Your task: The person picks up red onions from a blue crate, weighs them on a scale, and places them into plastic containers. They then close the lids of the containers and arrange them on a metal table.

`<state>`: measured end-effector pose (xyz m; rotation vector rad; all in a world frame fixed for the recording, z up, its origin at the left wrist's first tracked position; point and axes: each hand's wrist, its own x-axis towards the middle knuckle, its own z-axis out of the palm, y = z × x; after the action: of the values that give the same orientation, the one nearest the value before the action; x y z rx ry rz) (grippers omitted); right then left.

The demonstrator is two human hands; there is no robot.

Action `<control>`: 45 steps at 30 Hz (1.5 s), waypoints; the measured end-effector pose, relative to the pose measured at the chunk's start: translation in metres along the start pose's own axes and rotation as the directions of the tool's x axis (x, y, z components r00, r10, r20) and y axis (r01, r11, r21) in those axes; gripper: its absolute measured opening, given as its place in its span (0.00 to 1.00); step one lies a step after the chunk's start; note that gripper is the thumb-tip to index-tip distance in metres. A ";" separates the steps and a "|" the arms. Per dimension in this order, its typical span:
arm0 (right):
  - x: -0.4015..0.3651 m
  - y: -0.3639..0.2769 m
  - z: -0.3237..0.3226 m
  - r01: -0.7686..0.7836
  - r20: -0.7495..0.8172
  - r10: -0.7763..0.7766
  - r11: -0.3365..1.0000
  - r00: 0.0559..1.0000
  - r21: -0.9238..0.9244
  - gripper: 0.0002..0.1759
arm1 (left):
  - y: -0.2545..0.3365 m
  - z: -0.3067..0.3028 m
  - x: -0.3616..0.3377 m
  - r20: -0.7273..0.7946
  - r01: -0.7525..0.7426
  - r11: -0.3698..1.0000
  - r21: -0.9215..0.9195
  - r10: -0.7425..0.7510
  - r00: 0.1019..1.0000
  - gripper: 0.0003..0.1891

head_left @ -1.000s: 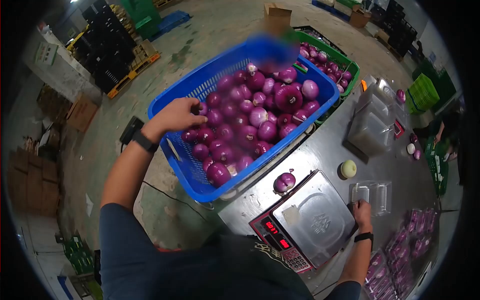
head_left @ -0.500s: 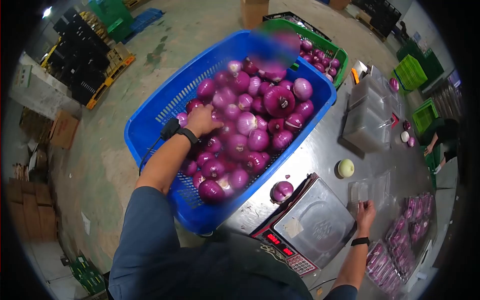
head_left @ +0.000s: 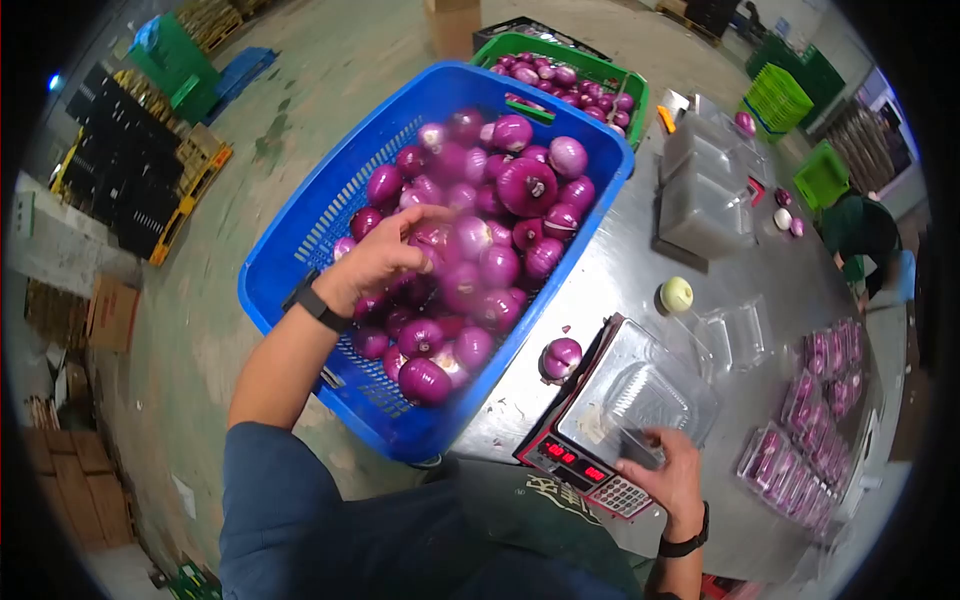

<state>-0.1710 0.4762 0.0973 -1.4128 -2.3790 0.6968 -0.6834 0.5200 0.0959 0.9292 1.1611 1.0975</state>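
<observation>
In the head view, my left hand [head_left: 385, 258] is over the blue basket [head_left: 300, 215], its thumb and fingers curled around a red onion [head_left: 432, 238] among many others; blur hides part of the grip. My right hand [head_left: 668, 475] pinches the near edge of a clear plastic container [head_left: 655, 395] that rests on the steel pan of the weighing scale [head_left: 585, 440]. The scale's red digits are lit. A single red onion [head_left: 562, 357] sits on the table left of the scale, and a peeled pale onion [head_left: 676, 294] lies beyond it.
Another clear container [head_left: 740, 335] lies right of the scale. Stacked clear containers [head_left: 705, 215] stand farther back, and packed onions [head_left: 800, 450] lie at the right. A green crate [head_left: 635, 100] of onions sits behind the basket. Another person [head_left: 862, 235] is at the far right.
My right hand has brought a clear container from the table onto the scale. My left hand has shifted slightly and turned, its fingers now curled higher over the onions. The view has moved.
</observation>
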 end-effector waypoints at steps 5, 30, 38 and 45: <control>0.035 -0.067 0.009 0.188 -0.276 -0.101 0.933 0.956 0.309 0.41 | 0.013 0.081 -0.036 0.243 0.011 0.964 -0.267 0.056 0.969 0.39; -0.029 -0.078 0.031 0.119 -0.429 0.359 0.637 0.829 0.762 0.08 | -0.027 0.210 -0.141 0.570 -0.402 0.906 0.131 0.263 0.779 0.36; -0.197 0.062 0.012 -0.626 -0.409 0.514 0.751 0.754 -0.211 0.16 | -0.038 0.193 -0.132 0.432 -0.288 0.957 -0.033 0.274 0.859 0.41; -0.143 -0.032 0.032 -0.255 0.112 0.386 0.343 0.916 0.904 0.43 | -0.026 0.231 -0.132 0.465 -0.205 0.979 0.000 0.182 0.866 0.36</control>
<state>-0.1409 0.3292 0.0875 -1.2732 -1.1194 1.6322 -0.4580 0.3838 0.1415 1.2878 0.7103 0.9338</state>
